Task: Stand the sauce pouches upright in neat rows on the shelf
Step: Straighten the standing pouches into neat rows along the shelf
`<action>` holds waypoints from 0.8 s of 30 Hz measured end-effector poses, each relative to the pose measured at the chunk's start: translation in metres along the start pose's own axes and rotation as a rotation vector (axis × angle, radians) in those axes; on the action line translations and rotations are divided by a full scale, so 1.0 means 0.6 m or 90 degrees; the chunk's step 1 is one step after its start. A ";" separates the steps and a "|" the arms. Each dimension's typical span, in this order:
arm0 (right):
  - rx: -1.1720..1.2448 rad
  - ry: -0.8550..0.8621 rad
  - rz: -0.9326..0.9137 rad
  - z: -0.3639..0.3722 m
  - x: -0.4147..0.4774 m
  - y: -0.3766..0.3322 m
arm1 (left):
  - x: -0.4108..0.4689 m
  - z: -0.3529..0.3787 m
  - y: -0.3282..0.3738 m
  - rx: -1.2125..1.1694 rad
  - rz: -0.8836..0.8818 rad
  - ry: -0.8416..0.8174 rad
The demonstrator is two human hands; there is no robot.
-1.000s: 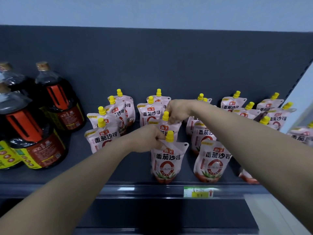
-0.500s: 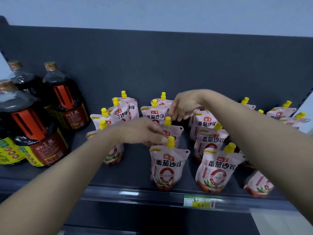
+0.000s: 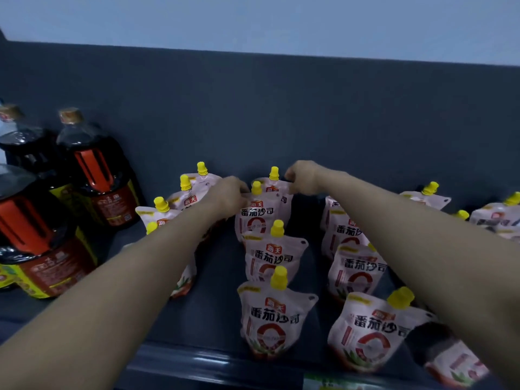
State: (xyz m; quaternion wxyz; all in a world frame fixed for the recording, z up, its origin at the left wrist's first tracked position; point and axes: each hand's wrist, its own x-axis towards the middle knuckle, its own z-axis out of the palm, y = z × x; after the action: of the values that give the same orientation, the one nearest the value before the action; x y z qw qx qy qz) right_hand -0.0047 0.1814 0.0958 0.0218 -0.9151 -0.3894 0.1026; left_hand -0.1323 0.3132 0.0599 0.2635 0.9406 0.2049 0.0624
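White-and-pink sauce pouches with yellow caps, red rings and black lettering are standing on the dark shelf. Four are lining up in a middle column running from 6 toward 12 o'clock. The left hand is pinching the third pouch at its top corner, and the right hand is pinching the rear pouch likewise. At 3 o'clock of that column another column is standing, its front pouch leaning toward 1 o'clock. At 9 o'clock a further column is standing, partly hidden. More are sitting at the far 3 o'clock end. A fallen pouch is lying at 5 o'clock, by the shelf edge.
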 end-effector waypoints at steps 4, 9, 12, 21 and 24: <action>-0.015 -0.022 -0.015 0.012 0.030 0.007 | 0.022 0.010 -0.006 -0.074 -0.010 -0.007; -0.074 0.023 -0.007 0.016 0.056 0.016 | 0.034 0.023 0.011 -0.147 0.007 -0.030; -0.054 0.046 -0.004 0.015 0.064 0.027 | 0.039 0.032 0.024 -0.169 0.013 -0.051; 0.008 0.045 0.008 0.017 0.056 0.038 | 0.049 0.043 0.028 -0.165 0.024 -0.045; 0.039 0.036 0.021 0.018 0.050 0.041 | 0.048 0.044 0.027 -0.160 0.035 -0.035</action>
State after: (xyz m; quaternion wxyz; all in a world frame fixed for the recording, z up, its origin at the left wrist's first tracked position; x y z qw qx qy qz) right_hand 0.0308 0.1852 0.0769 0.0589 -0.9228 -0.3701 0.0892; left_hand -0.0946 0.3002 0.0458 0.3830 0.9068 0.1618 0.0687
